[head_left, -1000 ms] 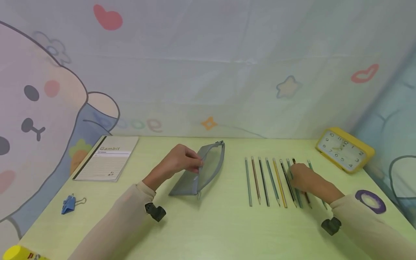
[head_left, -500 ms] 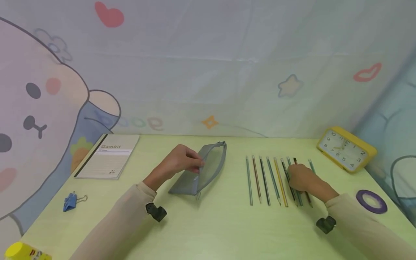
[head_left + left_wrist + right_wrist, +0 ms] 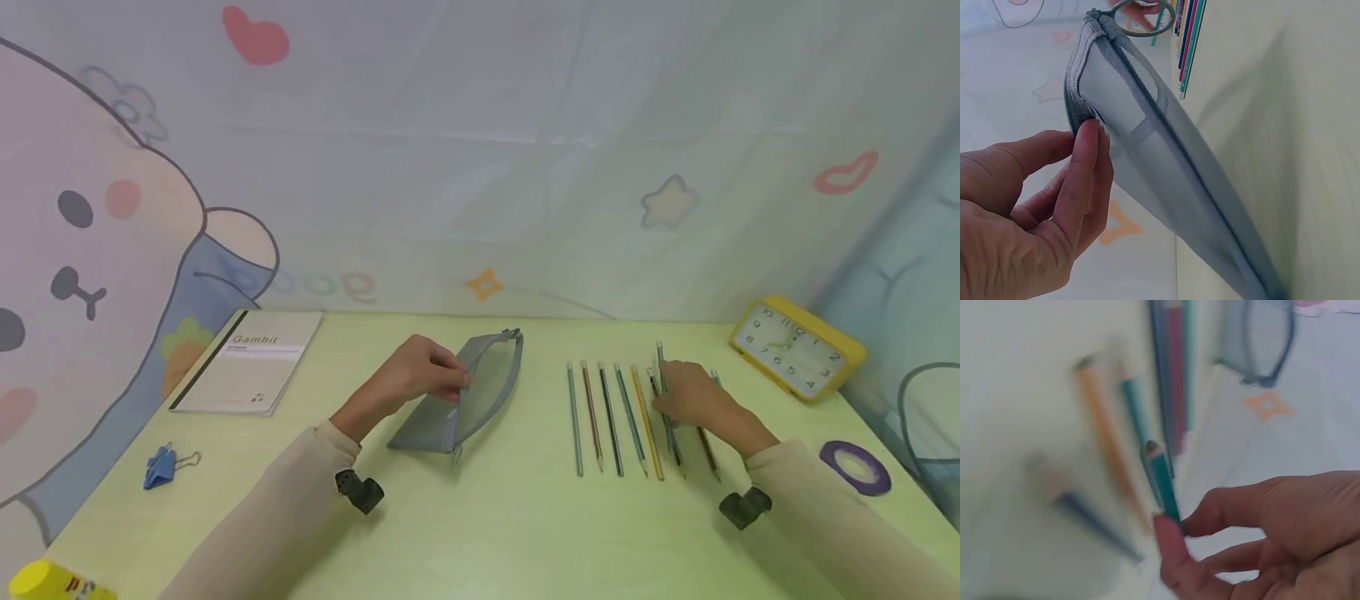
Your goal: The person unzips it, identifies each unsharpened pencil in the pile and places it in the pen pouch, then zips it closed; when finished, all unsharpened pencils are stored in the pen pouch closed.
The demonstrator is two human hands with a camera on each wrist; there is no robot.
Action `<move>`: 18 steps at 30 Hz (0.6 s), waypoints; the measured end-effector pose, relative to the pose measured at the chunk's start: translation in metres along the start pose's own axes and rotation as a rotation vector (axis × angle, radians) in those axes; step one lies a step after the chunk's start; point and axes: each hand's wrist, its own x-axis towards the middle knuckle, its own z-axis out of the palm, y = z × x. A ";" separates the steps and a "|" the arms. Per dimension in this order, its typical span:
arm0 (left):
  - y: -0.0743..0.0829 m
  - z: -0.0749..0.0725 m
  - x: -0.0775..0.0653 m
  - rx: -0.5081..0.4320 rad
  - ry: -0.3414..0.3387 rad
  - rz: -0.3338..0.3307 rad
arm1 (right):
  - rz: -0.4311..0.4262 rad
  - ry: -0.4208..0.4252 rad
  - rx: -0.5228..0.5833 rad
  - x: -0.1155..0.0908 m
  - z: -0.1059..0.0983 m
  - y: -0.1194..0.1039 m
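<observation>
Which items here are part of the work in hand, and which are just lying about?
In use: grey pencil case, held open by the left hand; teal pencil, pinched by the right hand; row of pencils.

Lying about: notebook, blue binder clip, yellow clock, purple tape roll.

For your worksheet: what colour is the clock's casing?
Yellow; the clock shows best in the head view.

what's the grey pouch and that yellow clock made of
Pencil pouch: seemingly soft fabric, with a see-through mesh-like side panel and woven zipper tape; it sags where the left hand pinches it. Clock: probably hard plastic, a smooth matte yellow casing around a pale dial.
</observation>
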 end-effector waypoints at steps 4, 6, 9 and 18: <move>-0.001 0.001 0.001 -0.005 0.008 0.001 | -0.028 0.058 0.210 0.003 -0.002 -0.025; -0.002 0.002 0.002 -0.010 0.009 0.004 | -0.059 0.063 0.352 0.004 0.001 -0.040; -0.004 0.004 0.003 -0.017 0.002 0.012 | -0.120 0.003 0.580 0.004 0.009 -0.064; -0.004 0.010 0.006 -0.019 0.011 0.022 | -0.166 -0.180 0.925 0.023 0.056 -0.127</move>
